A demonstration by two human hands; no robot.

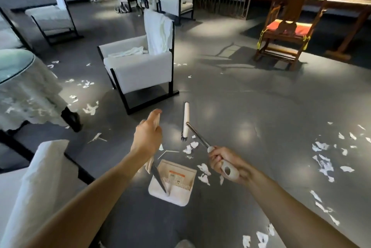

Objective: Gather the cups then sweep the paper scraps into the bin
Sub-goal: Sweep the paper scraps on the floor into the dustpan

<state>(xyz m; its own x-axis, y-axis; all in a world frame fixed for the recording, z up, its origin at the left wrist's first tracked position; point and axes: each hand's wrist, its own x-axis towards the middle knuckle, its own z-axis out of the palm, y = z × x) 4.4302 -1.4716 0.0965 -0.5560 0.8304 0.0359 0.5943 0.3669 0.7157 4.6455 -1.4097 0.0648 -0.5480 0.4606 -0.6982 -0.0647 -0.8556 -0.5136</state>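
Sweep stage, judged early | dustpan [173, 196] handle gripped by left hand [148, 136] | broom [186, 117] gripped by right hand [224, 164] | pan seen empty; paper scraps [323, 165] left scattered; cups, bin unseen

dustpan [176, 197] on floor [251, 107], broom [186, 119] behind it, scraps [324, 165] R, armchair [140, 70] beyond

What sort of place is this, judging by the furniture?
Probably a lounge or dining hall, perhaps in a hotel: white armchairs stand by round cloth-draped tables, and a wooden chair sits near a long wooden table.
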